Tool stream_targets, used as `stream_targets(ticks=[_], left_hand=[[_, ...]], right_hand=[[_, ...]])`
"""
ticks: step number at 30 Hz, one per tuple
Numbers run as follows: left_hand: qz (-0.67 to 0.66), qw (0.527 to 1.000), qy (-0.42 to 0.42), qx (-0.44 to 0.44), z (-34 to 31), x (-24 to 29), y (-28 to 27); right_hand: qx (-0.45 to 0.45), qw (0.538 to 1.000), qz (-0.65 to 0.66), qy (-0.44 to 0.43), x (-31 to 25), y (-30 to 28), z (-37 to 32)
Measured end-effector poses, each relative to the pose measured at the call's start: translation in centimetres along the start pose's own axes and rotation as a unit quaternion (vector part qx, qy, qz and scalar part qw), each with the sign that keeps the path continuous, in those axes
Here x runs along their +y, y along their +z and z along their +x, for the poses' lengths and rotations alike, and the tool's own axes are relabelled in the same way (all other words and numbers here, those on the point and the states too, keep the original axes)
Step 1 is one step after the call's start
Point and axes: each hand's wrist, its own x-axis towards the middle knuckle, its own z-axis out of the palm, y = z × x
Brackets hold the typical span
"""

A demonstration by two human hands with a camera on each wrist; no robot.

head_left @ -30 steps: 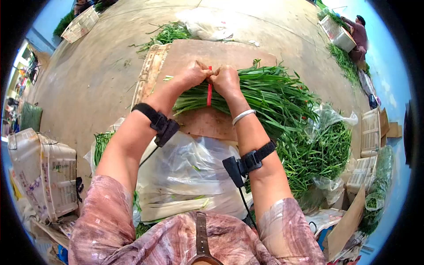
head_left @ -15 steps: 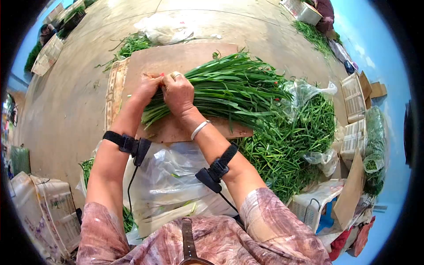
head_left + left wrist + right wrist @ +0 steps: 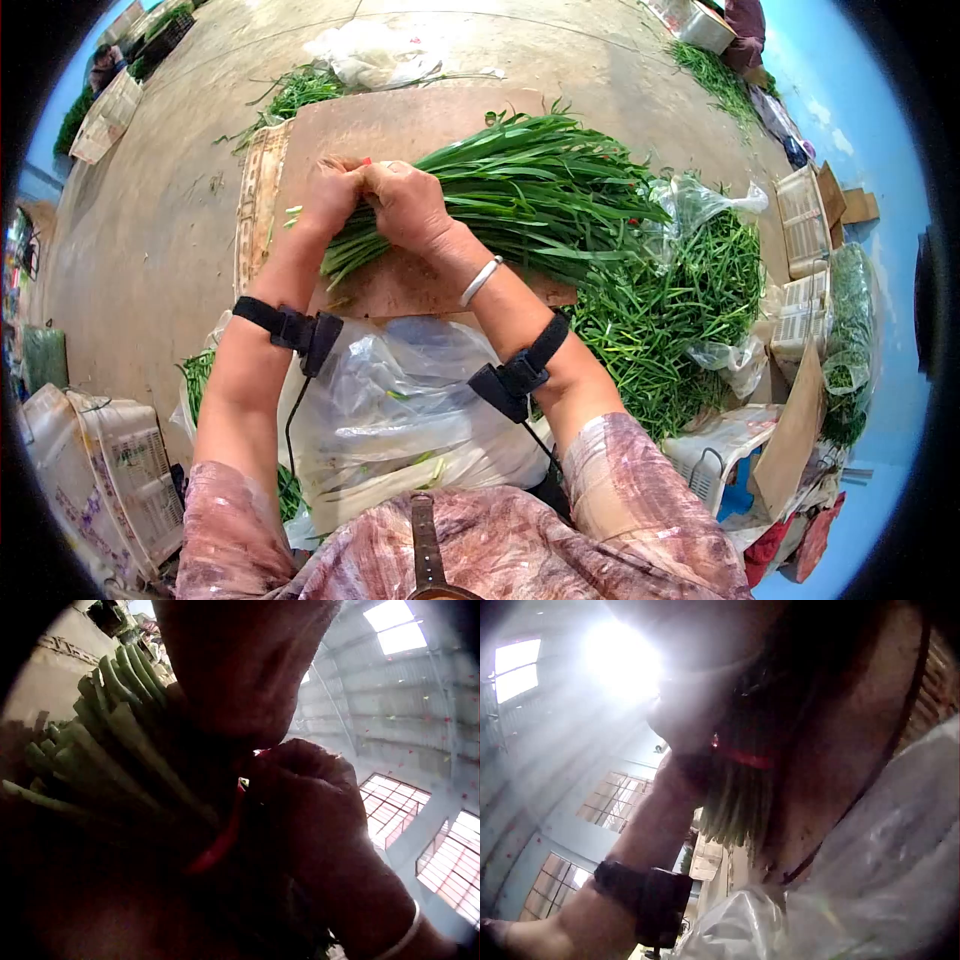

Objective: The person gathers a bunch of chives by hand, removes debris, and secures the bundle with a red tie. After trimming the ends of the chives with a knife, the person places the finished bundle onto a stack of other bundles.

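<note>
A thick bunch of garlic chives (image 3: 530,190) lies across a brown board (image 3: 330,135), leaf tips to the right and cut stalk ends to the left. A red tie (image 3: 223,851) passes round the stalks; in the head view the hands mostly cover it. Both hands are together above the bunch, fingertips meeting. My left hand (image 3: 335,195) pinches the tie at its top, its fingers partly hidden. Close beside it, my right hand (image 3: 408,205), fingers curled, also grips the tie. The right wrist view is dark, with the stalk ends (image 3: 735,814) below the tie.
Loose greens (image 3: 670,330) are heaped right of the board. Clear plastic sheeting (image 3: 400,400) spreads between board and body. White crates (image 3: 130,470) stand at the left, and more crates (image 3: 800,225) and cardboard (image 3: 790,415) at the right. Another person (image 3: 745,35) is at the far right.
The head view has swung, putting hands and bunch further left in it. The red band, earlier plain across the stalks, is now largely covered. Lately the right forearm has shifted right and its hand turned.
</note>
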Motion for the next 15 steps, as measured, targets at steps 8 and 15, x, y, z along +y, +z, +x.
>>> stream_targets(ticks=[8, 15], left_hand=[[0.193, 0.971, 0.076, 0.122, -0.7, -3.0, 0.6], [0.342, 0.915, 0.105, 0.184, -2.6, -0.7, 2.1]], right_hand=[[-0.098, 0.995, 0.024, 0.018, 0.0, -0.9, -0.8], [-0.115, 0.993, 0.018, 0.016, -0.1, -1.9, -1.0]])
